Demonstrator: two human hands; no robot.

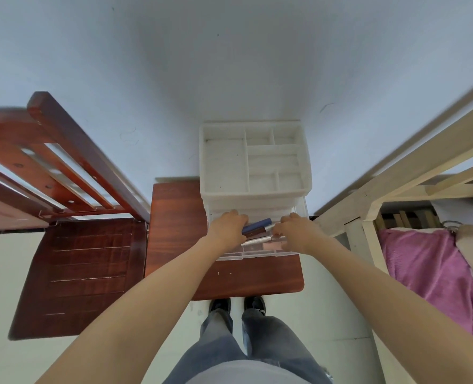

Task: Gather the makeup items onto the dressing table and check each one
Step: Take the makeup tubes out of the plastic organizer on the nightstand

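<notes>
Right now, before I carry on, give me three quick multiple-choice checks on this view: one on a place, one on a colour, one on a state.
1. The organizer stands on:
A. the table
B. the chair
C. the bed

2. The blanket at right is:
A. green
B. pink-purple
C. white

3. The drawer is:
A. pulled open
B. shut
C. removed

Answers: 1 A, its base sits on the red-brown top. 2 B, plainly pink-purple. 3 A, both hands, left hand and right hand, reach among makeup tubes inside it.

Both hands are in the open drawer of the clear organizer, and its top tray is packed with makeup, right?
Not quite. The head view shows the top tray empty. The left hand and right hand are in the open drawer, where the makeup items lie.
</notes>
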